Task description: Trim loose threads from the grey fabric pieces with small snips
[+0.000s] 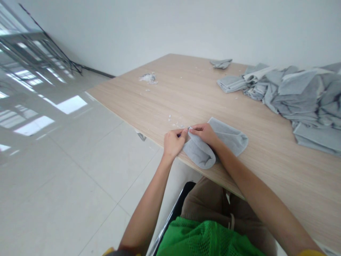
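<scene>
Both hands [188,135] pinching a grey cloth piece [199,151]
It's plain light grey, kinda soft-looking, with a rounded end, sitting right by the tabletop [149,106] edge.

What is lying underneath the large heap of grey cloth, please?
The heap rests on the wood-grained tabletop, which shows along the near side; anything else beneath is covered and hidden.
</scene>
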`<control>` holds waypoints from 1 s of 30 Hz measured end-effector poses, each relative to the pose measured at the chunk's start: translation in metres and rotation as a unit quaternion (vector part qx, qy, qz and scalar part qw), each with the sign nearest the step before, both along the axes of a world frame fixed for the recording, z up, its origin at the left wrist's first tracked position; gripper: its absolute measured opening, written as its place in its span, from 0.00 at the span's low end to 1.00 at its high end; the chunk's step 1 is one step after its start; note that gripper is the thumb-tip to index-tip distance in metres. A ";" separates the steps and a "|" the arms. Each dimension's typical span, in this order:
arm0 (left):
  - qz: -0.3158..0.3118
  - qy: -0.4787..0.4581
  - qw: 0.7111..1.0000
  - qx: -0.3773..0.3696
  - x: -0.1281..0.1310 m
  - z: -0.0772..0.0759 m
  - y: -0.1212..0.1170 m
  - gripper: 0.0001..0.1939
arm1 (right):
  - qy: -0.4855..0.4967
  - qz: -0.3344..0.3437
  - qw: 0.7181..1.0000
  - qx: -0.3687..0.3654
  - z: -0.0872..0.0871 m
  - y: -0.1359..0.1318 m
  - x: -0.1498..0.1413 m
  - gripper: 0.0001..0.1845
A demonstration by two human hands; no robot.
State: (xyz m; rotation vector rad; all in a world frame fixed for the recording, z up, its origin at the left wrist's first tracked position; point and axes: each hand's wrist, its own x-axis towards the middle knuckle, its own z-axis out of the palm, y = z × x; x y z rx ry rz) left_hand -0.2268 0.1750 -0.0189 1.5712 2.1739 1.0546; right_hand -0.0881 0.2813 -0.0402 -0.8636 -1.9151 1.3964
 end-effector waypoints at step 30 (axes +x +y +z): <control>0.005 -0.026 0.999 -0.042 -0.003 0.002 0.005 0.26 | -0.002 -0.002 1.000 0.006 -0.002 0.000 -0.001 0.15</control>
